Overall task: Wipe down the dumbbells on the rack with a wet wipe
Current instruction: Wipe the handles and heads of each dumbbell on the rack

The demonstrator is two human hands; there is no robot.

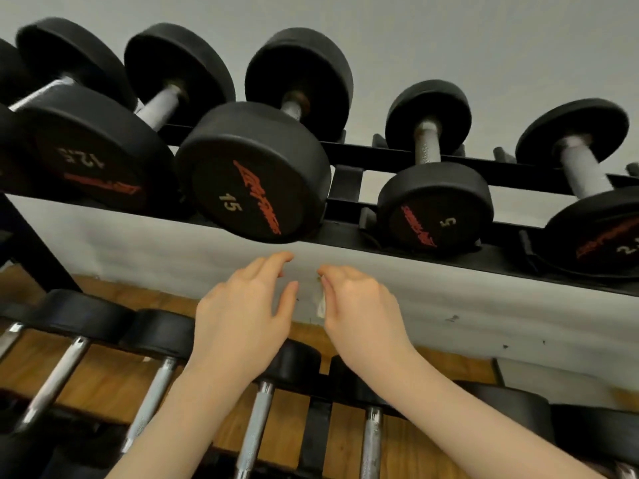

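1. Left hand point(242, 305): fingers relaxed, spread, holding nothing.
2. Right hand point(359, 305): fingers curled, pinching a crumpled wet wipe point(320, 304).
3. Dumbbell marked 15 point(254, 172): on the rack point(397, 159), just above both hands.

On the rack's upper rail point(397, 236) the dumbbell marked 15 point(256, 174) sits between the one marked 12.5 point(93, 150) to its left and the one marked 5 point(434, 202) to its right. Just below the 15, the left hand point(242, 316) and right hand point(359, 312) hang side by side, above the lower row of dumbbells point(256, 392).
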